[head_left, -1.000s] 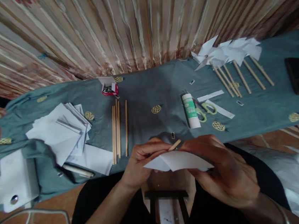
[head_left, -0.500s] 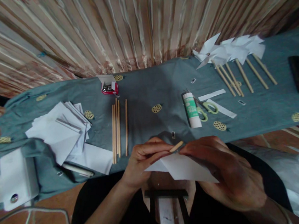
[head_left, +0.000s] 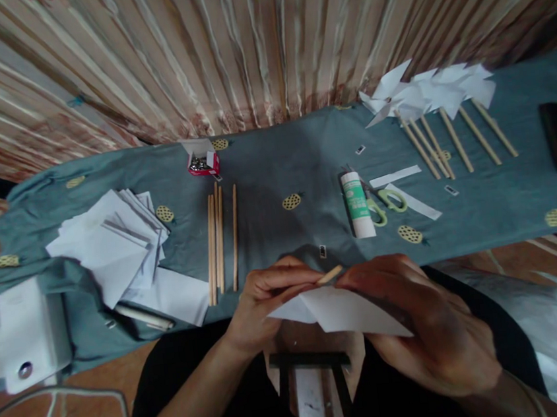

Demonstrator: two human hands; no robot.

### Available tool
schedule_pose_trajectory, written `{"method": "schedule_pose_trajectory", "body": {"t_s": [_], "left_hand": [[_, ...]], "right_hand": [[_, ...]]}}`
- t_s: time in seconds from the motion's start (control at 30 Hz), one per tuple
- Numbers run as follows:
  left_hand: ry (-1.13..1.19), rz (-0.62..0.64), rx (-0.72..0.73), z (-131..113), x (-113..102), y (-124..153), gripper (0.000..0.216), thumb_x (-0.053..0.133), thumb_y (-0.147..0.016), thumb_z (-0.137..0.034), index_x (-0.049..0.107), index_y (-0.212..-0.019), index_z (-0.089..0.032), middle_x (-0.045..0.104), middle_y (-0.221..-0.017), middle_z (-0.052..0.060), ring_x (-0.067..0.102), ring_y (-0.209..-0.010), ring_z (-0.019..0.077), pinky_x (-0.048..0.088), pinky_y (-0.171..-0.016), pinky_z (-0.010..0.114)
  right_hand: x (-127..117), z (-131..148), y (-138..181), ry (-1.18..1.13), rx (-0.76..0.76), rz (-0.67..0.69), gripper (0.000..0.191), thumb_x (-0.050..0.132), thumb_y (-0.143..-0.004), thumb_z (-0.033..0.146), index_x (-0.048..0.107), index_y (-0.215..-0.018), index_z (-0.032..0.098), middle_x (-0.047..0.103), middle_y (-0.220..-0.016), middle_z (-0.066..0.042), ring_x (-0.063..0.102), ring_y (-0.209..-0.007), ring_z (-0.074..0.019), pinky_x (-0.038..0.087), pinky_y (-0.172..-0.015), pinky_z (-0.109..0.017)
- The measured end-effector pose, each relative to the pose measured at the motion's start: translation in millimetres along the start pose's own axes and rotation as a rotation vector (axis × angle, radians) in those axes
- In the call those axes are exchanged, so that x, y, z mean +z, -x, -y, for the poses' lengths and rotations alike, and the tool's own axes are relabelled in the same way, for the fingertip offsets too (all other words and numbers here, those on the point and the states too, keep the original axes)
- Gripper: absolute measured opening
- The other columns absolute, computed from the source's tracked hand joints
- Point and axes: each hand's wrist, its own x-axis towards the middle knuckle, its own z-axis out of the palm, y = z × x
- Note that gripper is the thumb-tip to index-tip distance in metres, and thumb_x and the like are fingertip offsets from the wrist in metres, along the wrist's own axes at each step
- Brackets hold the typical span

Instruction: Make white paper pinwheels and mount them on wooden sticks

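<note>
Close to my body, above the table's near edge, my left hand (head_left: 272, 295) is closed around a wooden stick (head_left: 330, 275), whose pale end sticks out past the thumb. My right hand (head_left: 419, 313) grips a folded white paper pinwheel (head_left: 351, 310) just below that stick end. Its folds spread between both hands, and part of it lies against the left fingers. The right fingertips are bent near the stick; whether they pinch anything small there is hidden.
Several wooden sticks (head_left: 216, 248), a paper stack (head_left: 112, 236) and an open box of metal pins (head_left: 203, 164) lie left. A glue stick (head_left: 358, 205), green-handled scissors (head_left: 392, 200) and paper strips (head_left: 394, 176) are right of centre. Several stick-mounted pinwheels (head_left: 426, 97) lie far right.
The right hand and the paper have shifted very slightly to the right and down. The left hand keeps its hold on the stick.
</note>
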Motion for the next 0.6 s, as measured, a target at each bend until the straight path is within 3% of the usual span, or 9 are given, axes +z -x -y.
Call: {"method": "schedule_pose_trajectory", "body": {"t_s": [0.23,0.47,0.6], "left_hand": [[-0.026,-0.007,-0.016,-2.6,1.6,0.6,0.016,0.077,-0.079,-0.039,0.082,-0.086,-0.026,0.066,-0.077,0.006,0.057,-0.066,0.0117,0.043,-0.062,0.024],[-0.044,0.007,-0.017,-4.7,1.6,-0.8,0.017,0.077,-0.080,-0.039,0.083,-0.084,-0.024,0.066,-0.074,0.006,0.058,-0.066,0.0120,0.043,-0.061,0.023],[-0.024,0.013,-0.016,-3.4,2.4,-1.1,0.015,0.077,-0.080,-0.038,0.082,-0.084,-0.025,0.066,-0.074,0.005,0.058,-0.067,0.0120,0.043,-0.061,0.023]], "right_hand": [[-3.6,0.3,-5.0,0.032,0.032,0.030,0.032,0.055,-0.089,0.013,0.058,-0.120,0.022,0.075,-0.095,-0.006,0.074,-0.085,-0.0229,0.064,-0.074,-0.036],[-0.6,-0.2,0.5,-0.016,0.016,0.008,0.045,0.055,-0.086,0.006,0.053,-0.129,0.022,0.075,-0.101,-0.008,0.074,-0.091,-0.0237,0.063,-0.079,-0.037],[-0.8,-1.0,1.8,-0.007,-0.005,0.010,0.039,0.055,-0.088,0.010,0.054,-0.126,0.018,0.074,-0.099,-0.008,0.073,-0.091,-0.0220,0.063,-0.078,-0.035]]}}
